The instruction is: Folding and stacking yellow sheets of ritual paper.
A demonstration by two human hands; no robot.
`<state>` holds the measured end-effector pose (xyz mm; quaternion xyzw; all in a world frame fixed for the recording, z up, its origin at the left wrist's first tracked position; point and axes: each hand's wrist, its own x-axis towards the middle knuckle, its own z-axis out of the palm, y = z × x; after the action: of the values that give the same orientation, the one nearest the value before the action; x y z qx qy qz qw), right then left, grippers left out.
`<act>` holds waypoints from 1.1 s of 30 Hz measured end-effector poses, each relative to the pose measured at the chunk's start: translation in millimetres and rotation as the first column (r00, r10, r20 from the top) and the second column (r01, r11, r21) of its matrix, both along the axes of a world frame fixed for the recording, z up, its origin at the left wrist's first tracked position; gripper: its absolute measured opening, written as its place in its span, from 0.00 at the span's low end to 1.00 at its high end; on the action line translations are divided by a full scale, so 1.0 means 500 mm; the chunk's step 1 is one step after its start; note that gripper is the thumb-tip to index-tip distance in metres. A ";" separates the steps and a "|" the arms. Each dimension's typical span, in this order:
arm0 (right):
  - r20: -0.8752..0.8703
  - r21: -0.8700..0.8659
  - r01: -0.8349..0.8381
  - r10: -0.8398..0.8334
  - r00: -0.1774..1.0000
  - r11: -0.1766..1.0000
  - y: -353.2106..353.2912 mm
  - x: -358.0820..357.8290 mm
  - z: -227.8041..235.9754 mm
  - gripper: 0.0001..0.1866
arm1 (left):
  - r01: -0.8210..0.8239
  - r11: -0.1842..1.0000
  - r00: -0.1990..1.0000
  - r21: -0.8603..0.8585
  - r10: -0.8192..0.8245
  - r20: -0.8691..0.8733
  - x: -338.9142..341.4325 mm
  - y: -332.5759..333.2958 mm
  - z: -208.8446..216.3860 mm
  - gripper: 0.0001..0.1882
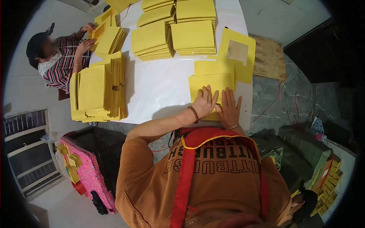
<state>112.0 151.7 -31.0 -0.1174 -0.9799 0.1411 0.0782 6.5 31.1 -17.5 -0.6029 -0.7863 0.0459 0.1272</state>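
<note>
My left hand (205,102) lies on a yellow folded paper piece (205,81) at the near right of the table, its fingers stretched out. Close against it, my right hand (229,110) presses flat along the paper's right side, fingers extended. Neither hand grips anything. Under and beyond this piece are more yellow sheets, partly covered. A yellow sheet with a rectangular opening (248,68) lies just beyond, reaching past the table's right edge.
Stacks of folded yellow paper stand at the table's far middle (194,36) and near left (91,87). A co-worker (66,57) at the left handles yellow paper. A wooden board (268,57) is right of the white table (152,91); another person's dark cap (306,205) shows lower right.
</note>
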 end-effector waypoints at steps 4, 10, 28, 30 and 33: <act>-0.012 -0.354 -0.022 0.019 1.000 0.935 0.044 -0.012 0.020 0.30 | 0.056 0.998 0.995 0.015 -0.057 0.081 -0.048 -0.006 0.021 0.22; -0.348 -0.649 -0.162 -0.101 0.932 0.743 0.072 -0.012 0.022 0.28 | -0.051 0.949 0.934 0.311 -0.065 0.352 -0.151 0.004 0.198 0.24; -0.282 -0.544 -0.050 -0.125 0.951 0.838 0.050 -0.004 -0.012 0.18 | -0.171 0.980 0.935 0.098 0.130 0.331 -0.442 0.065 -0.006 0.27; -0.227 -0.499 -0.057 -0.067 0.972 0.865 0.055 -0.007 -0.016 0.19 | -0.201 0.978 0.923 0.059 0.169 0.346 -0.432 0.058 -0.013 0.28; -0.284 -0.508 -0.057 -0.104 0.953 0.860 0.048 -0.011 -0.011 0.19 | -0.226 0.974 0.930 0.006 0.214 0.299 -0.421 0.051 -0.027 0.32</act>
<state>106.5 175.9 -36.3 -0.1230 -0.8822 0.4107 0.1947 -203.9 56.7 -30.8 -0.5082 -0.8598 -0.0467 0.0140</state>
